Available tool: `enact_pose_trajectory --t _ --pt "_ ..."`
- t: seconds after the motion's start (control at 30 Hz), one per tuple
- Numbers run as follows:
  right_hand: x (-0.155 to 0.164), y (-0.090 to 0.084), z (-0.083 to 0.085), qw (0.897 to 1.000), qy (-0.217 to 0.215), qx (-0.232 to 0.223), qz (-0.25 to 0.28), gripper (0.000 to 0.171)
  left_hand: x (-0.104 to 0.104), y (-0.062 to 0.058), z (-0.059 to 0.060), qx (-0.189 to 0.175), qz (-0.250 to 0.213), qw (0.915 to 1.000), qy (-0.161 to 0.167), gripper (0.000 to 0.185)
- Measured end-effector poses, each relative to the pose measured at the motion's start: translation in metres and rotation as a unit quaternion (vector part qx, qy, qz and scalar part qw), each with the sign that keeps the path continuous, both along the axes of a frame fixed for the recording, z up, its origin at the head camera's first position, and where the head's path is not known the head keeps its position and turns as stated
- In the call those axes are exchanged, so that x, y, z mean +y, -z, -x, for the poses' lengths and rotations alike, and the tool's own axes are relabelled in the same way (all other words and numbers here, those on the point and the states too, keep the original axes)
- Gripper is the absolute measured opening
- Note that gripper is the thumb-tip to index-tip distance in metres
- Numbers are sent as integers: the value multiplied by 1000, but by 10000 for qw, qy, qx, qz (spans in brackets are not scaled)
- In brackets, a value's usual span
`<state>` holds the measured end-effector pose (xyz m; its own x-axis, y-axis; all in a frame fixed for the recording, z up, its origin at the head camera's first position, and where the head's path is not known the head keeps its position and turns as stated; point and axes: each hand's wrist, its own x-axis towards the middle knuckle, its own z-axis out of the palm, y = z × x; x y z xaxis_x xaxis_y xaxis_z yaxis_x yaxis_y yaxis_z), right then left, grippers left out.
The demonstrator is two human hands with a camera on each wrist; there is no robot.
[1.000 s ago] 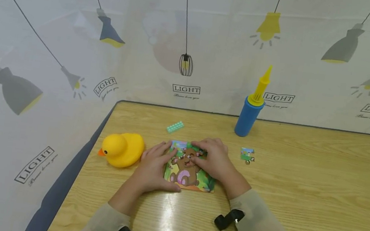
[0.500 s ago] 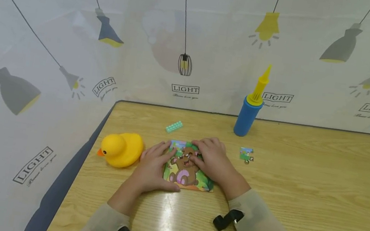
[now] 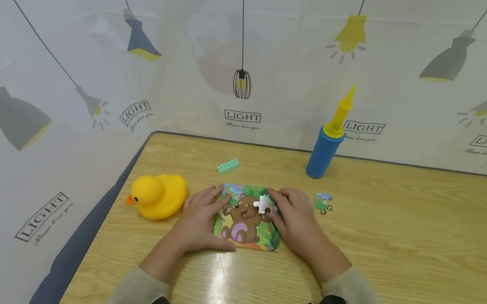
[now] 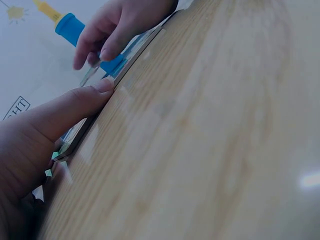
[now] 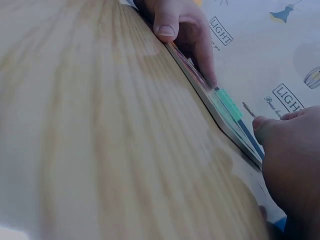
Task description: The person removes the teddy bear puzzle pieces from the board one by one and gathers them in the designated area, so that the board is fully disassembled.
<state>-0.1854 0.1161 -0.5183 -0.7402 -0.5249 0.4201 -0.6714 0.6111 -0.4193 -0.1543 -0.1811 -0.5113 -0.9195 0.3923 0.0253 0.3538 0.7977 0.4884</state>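
Observation:
A square jigsaw puzzle with a brown bear picture lies on the table in the head view. My left hand holds its left side, with the thumb along the front edge and the index finger over the top left. My right hand is at the puzzle's upper right, pinching a puzzle piece that looks white in the head view. In the right wrist view the piece stands tilted above the board, beside my right thumb. Another puzzle piece lies loose to the right of that hand.
A yellow rubber duck sits close to my left hand. Behind the puzzle lies a mint-green toy brick. A blue hand pump with a yellow nozzle stands upright near the back edge of the wooden table.
My right hand has drawn back to the right from over the bear's face. A white-looking piece now shows at its fingertips. My left hand keeps its place on the puzzle.

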Motion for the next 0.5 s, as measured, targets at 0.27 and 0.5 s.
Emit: enact_pose_trajectory --t 0.27,0.5 --pt "29 6 -3 9987 53 412 302 52 -2 1 0 -67 16 10000 6 129" --pt "55 8 -3 9966 206 658 442 50 -1 1 1 -88 56 9999 19 129"
